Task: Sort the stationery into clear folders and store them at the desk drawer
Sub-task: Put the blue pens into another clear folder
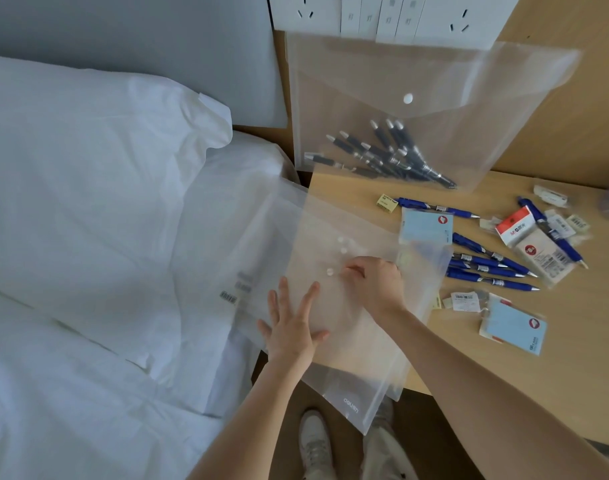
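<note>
A stack of clear folders [334, 358] lies across the desk's left edge, partly over the bed. My left hand [292, 323] presses flat on the stack with fingers spread. My right hand [375, 282] pinches the top folder's flap near its white snap button [330, 271]. Another clear folder [434, 109] leans against the wall, holding several black pens [393, 154]. Several blue pens [486, 265], blue sticky-note pads [426, 225], [516, 327] and eraser packs [535, 244] lie loose on the wooden desk [573, 358].
A bed with white pillows [88, 188] sits close on the left. White wall sockets and switches [382, 15] are above the desk. My shoes [315, 441] stand on the brown floor below the desk edge. The drawer is not in view.
</note>
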The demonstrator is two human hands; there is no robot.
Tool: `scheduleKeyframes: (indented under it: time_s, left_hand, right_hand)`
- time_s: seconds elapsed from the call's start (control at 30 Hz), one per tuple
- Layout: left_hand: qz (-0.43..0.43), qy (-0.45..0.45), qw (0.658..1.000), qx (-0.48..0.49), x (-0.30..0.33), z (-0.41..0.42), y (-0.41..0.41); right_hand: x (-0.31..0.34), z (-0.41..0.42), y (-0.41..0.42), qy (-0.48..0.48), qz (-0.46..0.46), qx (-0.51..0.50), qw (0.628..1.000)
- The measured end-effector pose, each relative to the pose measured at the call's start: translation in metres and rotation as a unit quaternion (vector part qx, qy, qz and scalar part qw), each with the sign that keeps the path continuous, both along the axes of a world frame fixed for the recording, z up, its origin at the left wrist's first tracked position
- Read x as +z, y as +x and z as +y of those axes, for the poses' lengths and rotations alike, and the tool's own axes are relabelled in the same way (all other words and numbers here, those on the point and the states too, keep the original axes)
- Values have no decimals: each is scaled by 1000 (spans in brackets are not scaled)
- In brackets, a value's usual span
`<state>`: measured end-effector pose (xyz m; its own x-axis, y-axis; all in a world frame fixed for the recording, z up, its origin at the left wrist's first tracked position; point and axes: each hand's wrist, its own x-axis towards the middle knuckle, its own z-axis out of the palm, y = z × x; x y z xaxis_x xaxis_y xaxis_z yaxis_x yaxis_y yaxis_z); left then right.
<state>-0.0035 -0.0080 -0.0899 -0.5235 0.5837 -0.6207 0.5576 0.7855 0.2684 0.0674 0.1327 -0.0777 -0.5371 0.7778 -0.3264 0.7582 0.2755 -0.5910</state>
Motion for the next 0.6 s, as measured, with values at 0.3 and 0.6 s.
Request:
scheduleKeyframes:
  time_s: [0.3, 0.6]
  left_hand:
    - [6, 11, 1000, -7, -5, -3, -1]
    - [-2, -13, 1000, -3, -4, -2, -3]
  right_hand:
    - [-3, 3, 1, -14, 33, -6, 999]
    - [9, 26, 5, -109, 117, -55, 986]
